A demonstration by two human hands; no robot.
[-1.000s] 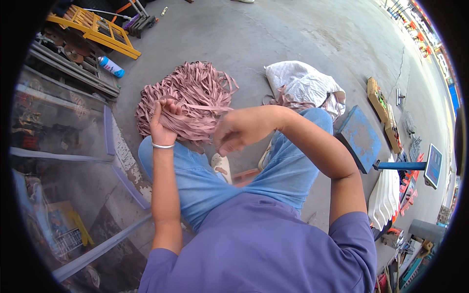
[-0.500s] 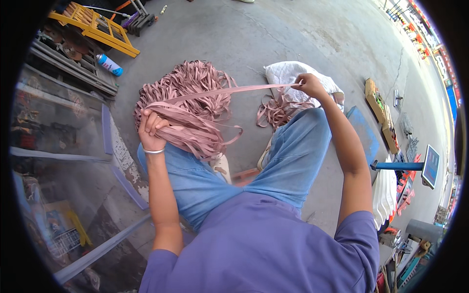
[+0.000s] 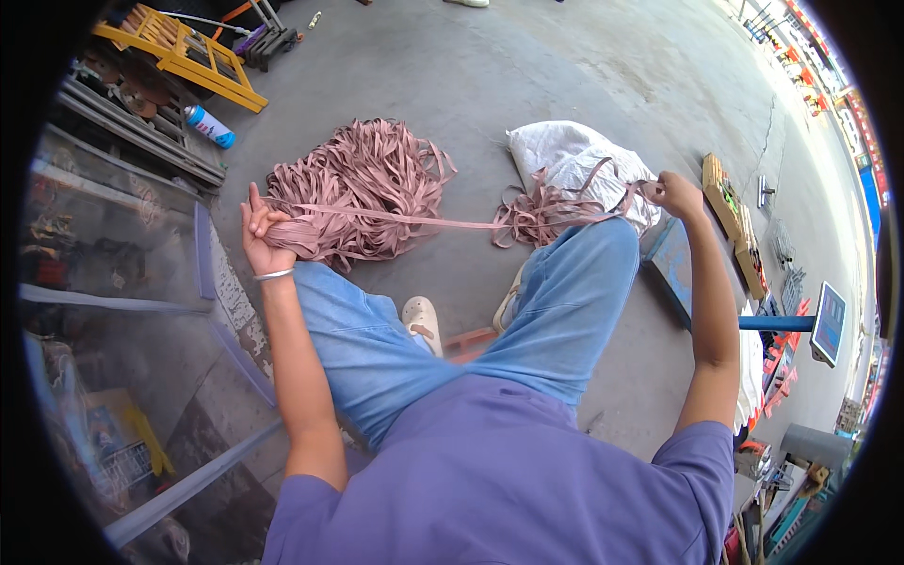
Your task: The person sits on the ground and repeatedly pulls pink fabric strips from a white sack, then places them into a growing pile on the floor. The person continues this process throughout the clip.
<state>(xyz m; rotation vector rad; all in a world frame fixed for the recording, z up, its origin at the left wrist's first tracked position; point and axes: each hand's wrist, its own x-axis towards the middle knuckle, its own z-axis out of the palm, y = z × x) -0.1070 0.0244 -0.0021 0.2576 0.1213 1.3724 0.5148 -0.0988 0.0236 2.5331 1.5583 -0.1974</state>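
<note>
Long, flat, dusty-pink fabric ribbon lies in a large tangled heap [image 3: 367,179] on the floor in front of my left knee. At that heap's near left edge, my left hand [image 3: 266,234] is closed round gathered loops of ribbon, with a finger or two sticking up. A single strand [image 3: 414,220] stretches from it to the right, over a smaller ribbon pile [image 3: 546,209]. My right hand [image 3: 680,196], beyond my right knee, pinches ribbon between its fingertips. Beside it a white woven sack [image 3: 565,151] lies on the floor, partly under the smaller pile.
Clear plastic curtain panels [image 3: 113,245] stand along my left side. A yellow folding stand [image 3: 202,71] and a blue-and-white spray can [image 3: 209,126] are at the far left. To the right are a blue platform scale [image 3: 670,264], its display [image 3: 829,323] and wooden trays [image 3: 730,207].
My right hand has moved right and slightly nearer, drawing ribbon over the sack. My left hand has shifted left; the loops that hung over my left knee are now back by the heap.
</note>
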